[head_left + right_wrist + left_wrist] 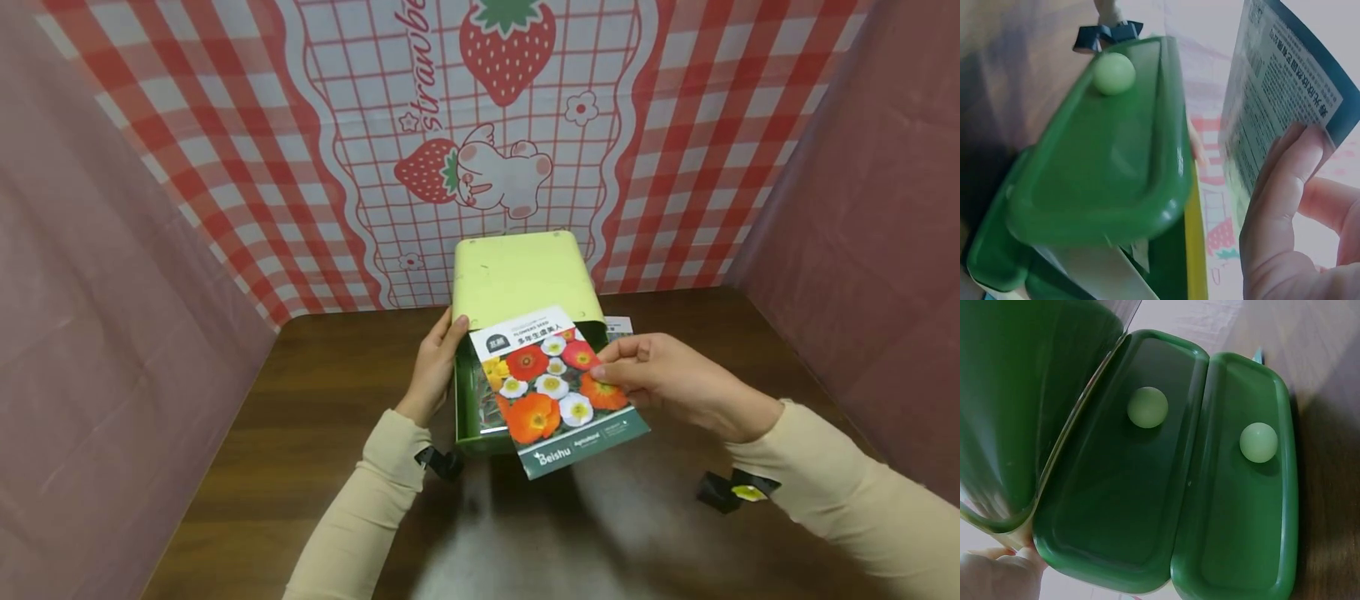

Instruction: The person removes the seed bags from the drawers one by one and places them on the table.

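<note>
A small pale yellow-green drawer cabinet [525,279] stands on the table, its upper green drawer [1116,156] pulled out. Round pale knobs sit on the drawer fronts, among them the lower drawer front [1235,506]. My left hand [437,362] holds the cabinet's left side, thumb at the front corner. Between thumb and fingers, my right hand [667,379] pinches a flower seed packet [555,387] by its right edge, above the drawer. Its printed back faces the right wrist camera. Inside the drawer, partly covered, lies another packet [491,412].
Past the cabinet's right side, the white top of another packet [619,325] shows, mostly hidden. The brown wooden table [300,467] meets a checked strawberry cloth [360,167] behind and pink cloth [97,275] at the sides.
</note>
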Demonstrator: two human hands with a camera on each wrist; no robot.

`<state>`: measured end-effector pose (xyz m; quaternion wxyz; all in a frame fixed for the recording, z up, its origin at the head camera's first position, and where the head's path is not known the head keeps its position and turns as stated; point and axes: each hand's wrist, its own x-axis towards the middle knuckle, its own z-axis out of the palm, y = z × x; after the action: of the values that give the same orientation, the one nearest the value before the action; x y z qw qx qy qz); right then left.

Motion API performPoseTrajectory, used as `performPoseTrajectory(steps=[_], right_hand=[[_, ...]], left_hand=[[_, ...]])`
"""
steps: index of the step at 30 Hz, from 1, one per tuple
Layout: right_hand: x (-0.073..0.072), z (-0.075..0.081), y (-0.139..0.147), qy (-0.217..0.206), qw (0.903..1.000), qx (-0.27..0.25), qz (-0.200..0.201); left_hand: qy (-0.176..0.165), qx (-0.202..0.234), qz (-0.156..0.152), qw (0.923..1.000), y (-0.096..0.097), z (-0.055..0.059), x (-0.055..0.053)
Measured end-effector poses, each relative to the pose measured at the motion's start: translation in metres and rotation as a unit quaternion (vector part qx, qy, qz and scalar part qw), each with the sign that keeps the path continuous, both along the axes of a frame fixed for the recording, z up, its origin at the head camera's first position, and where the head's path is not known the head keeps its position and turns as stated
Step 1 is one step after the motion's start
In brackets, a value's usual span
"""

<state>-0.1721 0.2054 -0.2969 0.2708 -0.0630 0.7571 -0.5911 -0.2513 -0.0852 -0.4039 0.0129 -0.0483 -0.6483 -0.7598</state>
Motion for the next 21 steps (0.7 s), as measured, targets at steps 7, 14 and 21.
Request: performPoseTrajectory(steps=[7,14,21], right_hand=[[-0.011,0.009,0.018,0.028,0.996,-0.018,-0.083],[-0.026,0.013,0.043,0.032,0.9862,-0.05,-0.154],[-0.04,0.006,0.07,0.04,0.9682,-0.107,-0.222]], left_hand=[[-0.001,0.0,0.0,1.0,-0.001,-0.001,-0.001],[-0.001,-0.016,-0.005,0.9999,-0.002,-0.001,0.0],[-0.006,-0.028,-0.003,0.9996,-0.003,0.001,0.002]])
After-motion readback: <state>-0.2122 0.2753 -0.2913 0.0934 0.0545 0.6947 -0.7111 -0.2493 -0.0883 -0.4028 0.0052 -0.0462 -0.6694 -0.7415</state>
